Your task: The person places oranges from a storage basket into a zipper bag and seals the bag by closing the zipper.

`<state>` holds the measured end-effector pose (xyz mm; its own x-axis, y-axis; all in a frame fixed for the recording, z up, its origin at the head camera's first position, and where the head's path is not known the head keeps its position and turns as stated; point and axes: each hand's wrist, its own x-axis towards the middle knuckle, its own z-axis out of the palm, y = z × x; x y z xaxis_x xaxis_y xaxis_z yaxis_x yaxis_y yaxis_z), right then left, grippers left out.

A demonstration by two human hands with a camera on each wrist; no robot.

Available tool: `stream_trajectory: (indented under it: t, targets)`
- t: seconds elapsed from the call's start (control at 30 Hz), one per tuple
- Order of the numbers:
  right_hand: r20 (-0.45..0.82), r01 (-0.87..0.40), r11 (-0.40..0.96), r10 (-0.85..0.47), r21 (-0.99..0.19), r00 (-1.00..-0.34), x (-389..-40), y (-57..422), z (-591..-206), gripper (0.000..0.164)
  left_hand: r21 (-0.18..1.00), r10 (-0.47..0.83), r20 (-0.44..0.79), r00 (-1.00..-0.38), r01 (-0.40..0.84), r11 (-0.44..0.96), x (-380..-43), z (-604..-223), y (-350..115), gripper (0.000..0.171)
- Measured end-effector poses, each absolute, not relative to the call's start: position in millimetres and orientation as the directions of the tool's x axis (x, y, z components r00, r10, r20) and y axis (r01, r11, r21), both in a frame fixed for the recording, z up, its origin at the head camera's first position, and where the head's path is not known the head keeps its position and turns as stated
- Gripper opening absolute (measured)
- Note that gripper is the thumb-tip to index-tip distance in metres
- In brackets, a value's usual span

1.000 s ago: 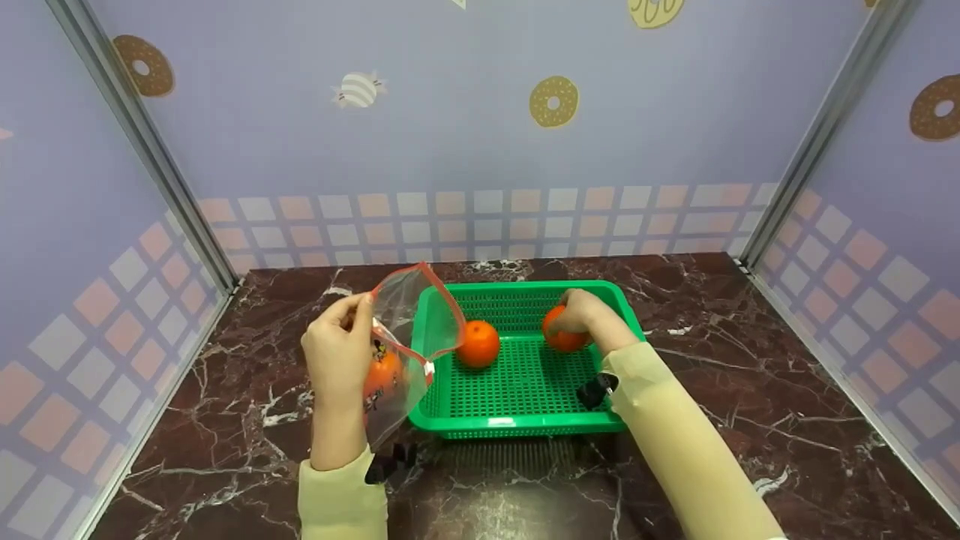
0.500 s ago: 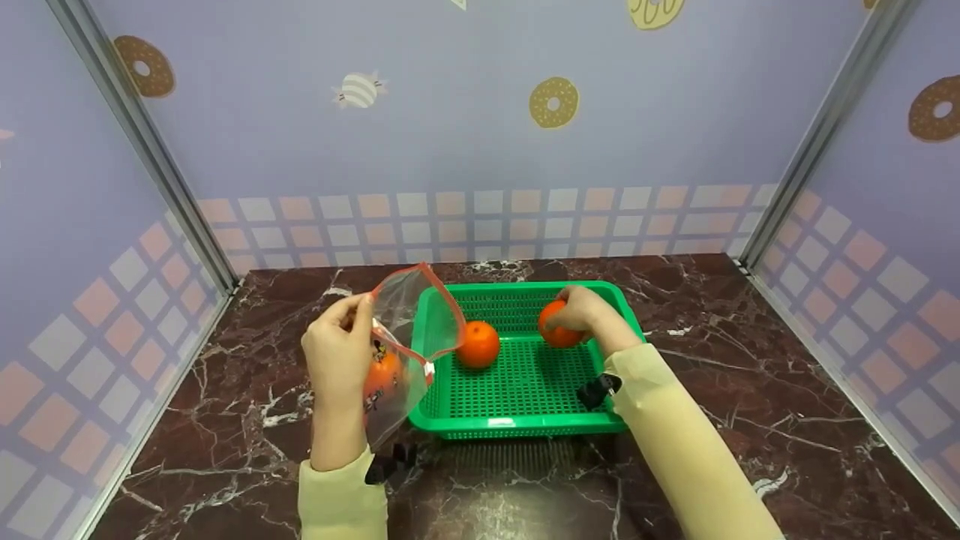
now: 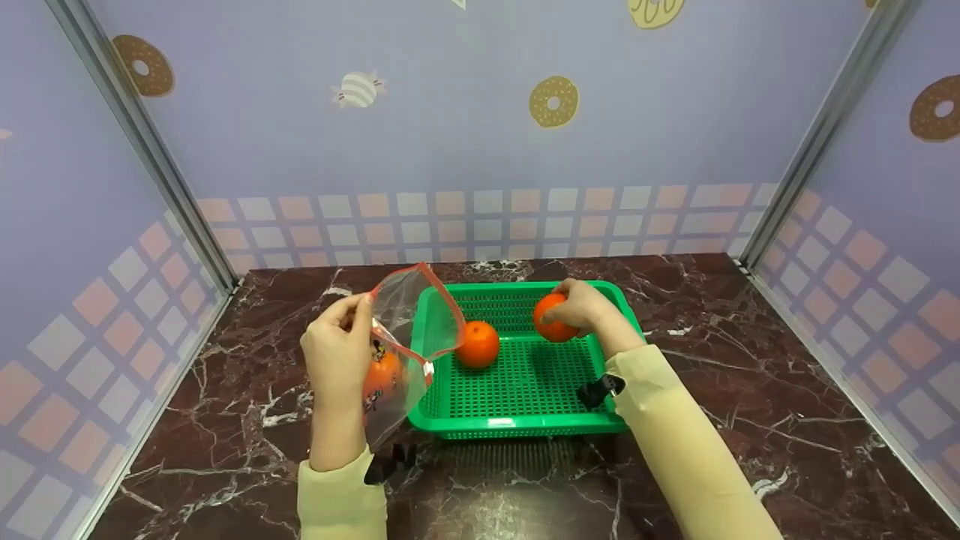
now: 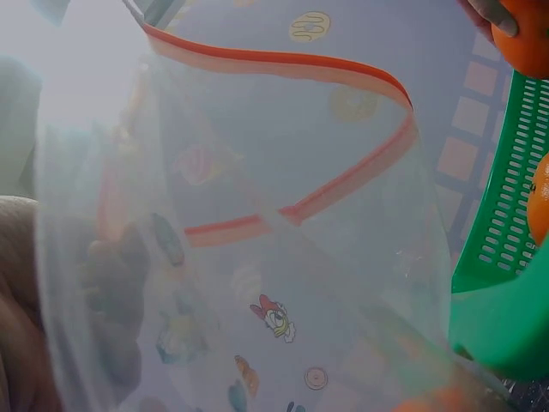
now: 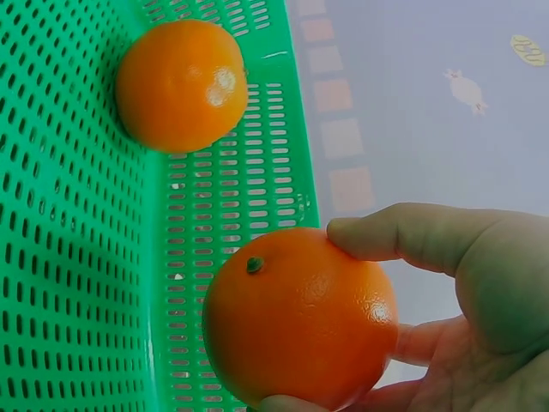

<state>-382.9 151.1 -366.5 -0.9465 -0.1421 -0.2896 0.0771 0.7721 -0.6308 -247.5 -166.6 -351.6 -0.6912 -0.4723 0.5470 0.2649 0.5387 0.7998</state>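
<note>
My left hand pinches the rim of a clear zip bag with a red-edged mouth that gapes toward the basket. Inside the bag, low down and partly behind the hand, is an orange; cartoon prints mark the plastic. My right hand grips a second orange, fingers and thumb around its sides, held over the right part of the green basket. A third orange sits at the left of the basket floor, close to the bag's mouth.
The basket stands on a dark marbled table. Behind it rises a patterned back wall, with side panels left and right. The bag overlaps the basket's left rim in the head view.
My right hand has lifted the orange off the basket floor and shifted it slightly left. The left hand and the bag have stayed almost where they were.
</note>
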Motion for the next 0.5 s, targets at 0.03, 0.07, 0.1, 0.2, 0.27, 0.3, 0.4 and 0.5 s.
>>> stream_trajectory:
  t: [0.03, 0.07, 0.1, 0.2, 0.27, 0.3, 0.4, 0.5]
  targets:
    - [-0.287, 0.075, 0.769, -0.144, -0.635, -0.947, -382.4, 151.1, -365.8, 0.069, 0.799, -0.472, 0.550, -0.689, 0.267, 0.539, -247.6, -351.7, -166.6, 0.017]
    - [-0.284, 0.073, 0.767, -0.147, -0.638, -0.947, -382.0, 151.0, -365.6, 0.069, 0.799, -0.473, 0.549, -0.688, 0.267, 0.539, -247.7, -351.8, -166.7, 0.017]
    - [-0.282, 0.071, 0.764, -0.149, -0.642, -0.948, -381.6, 150.8, -365.1, 0.070, 0.799, -0.475, 0.550, -0.688, 0.267, 0.539, -247.8, -351.8, -166.8, 0.017]
    - [-0.273, 0.065, 0.755, -0.154, -0.653, -0.950, -380.7, 150.2, -363.9, 0.070, 0.800, -0.479, 0.548, -0.685, 0.262, 0.540, -248.0, -351.9, -166.9, 0.017]
    - [-0.271, 0.068, 0.748, -0.153, -0.660, -0.951, -380.2, 149.7, -363.4, 0.071, 0.800, -0.481, 0.548, -0.685, 0.260, 0.540, -248.1, -351.9, -166.9, 0.017]
    - [-0.270, 0.070, 0.744, -0.151, -0.664, -0.951, -380.0, 149.5, -363.1, 0.071, 0.801, -0.481, 0.547, -0.685, 0.260, 0.540, -248.0, -351.8, -166.9, 0.017]
    - [-0.264, 0.073, 0.729, -0.151, -0.681, -0.953, -379.5, 148.8, -362.8, 0.071, 0.801, -0.482, 0.546, -0.685, 0.258, 0.540, -247.9, -351.5, -166.8, 0.017]
    - [-0.256, 0.075, 0.708, -0.153, -0.703, -0.954, -379.3, 148.2, -362.6, 0.070, 0.801, -0.481, 0.548, -0.684, 0.263, 0.538, -247.7, -351.3, -166.8, 0.017]
